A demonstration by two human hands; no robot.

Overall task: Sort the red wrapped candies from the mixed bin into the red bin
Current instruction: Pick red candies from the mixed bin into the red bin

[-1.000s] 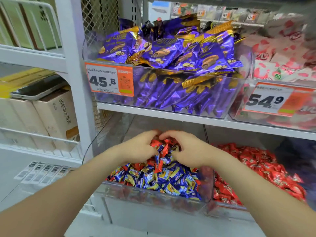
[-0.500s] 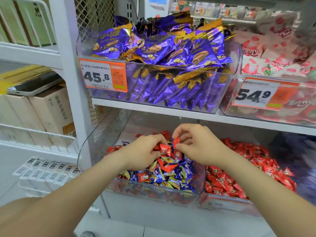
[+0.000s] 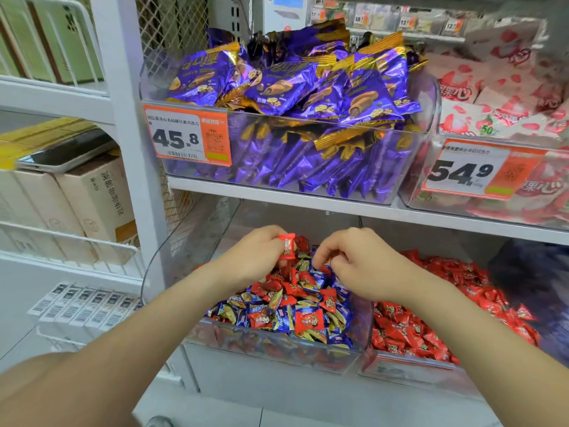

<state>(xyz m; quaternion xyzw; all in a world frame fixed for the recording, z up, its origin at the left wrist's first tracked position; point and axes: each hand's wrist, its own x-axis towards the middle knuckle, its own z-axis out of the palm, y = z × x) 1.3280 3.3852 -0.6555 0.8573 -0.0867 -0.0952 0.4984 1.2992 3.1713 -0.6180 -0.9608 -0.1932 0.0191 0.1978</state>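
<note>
Shop shelf (image 3: 308, 204): left hand (image 3: 249, 261) pinches red candy (image 3: 287, 245) above mixed bin (image 3: 277, 354).

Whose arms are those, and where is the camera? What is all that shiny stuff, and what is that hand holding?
There is no machine here: these are a person's own arms. The camera sits on their head, looking down at a shop shelf. The left hand pinches one red candy above the mixed bin, a clear box of red and blue candies. The right hand curls its fingers into that pile; I cannot tell whether it holds one. Beside it stands the red bin, with only red candies. Purple packets lie on the shelf above.
</note>
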